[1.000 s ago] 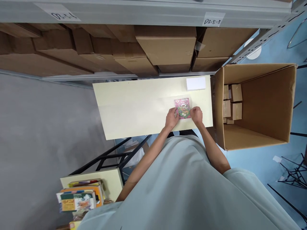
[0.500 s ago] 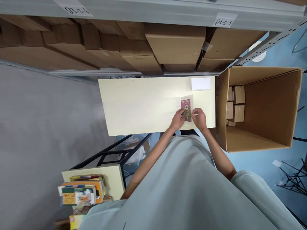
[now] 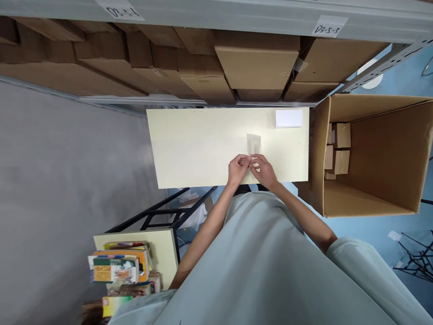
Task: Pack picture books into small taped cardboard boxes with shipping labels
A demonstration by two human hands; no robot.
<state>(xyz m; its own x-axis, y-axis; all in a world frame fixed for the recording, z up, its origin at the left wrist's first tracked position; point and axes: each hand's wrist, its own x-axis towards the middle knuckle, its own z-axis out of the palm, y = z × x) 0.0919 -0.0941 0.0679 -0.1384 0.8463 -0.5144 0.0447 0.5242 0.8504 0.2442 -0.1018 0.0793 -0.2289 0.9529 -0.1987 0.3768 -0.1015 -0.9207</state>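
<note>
On the cream tabletop lies a pale, see-through plastic sleeve, with a small greyish patch showing near its middle. My left hand and my right hand meet at its near end. The fingertips of both are pinched closed and almost touching each other. They seem to have hold of the sleeve's near edge, which the fingers largely cover. No pink printed face shows now.
A white stack of paper sits at the table's back right. To the right stands a large open carton with several small boxes inside. Boxes fill the shelf behind. Books are piled on a stand at lower left.
The pink printed face, visible before, is gone from view and a pale side shows. My right hand has moved left to meet my left hand, which has shifted slightly left.
</note>
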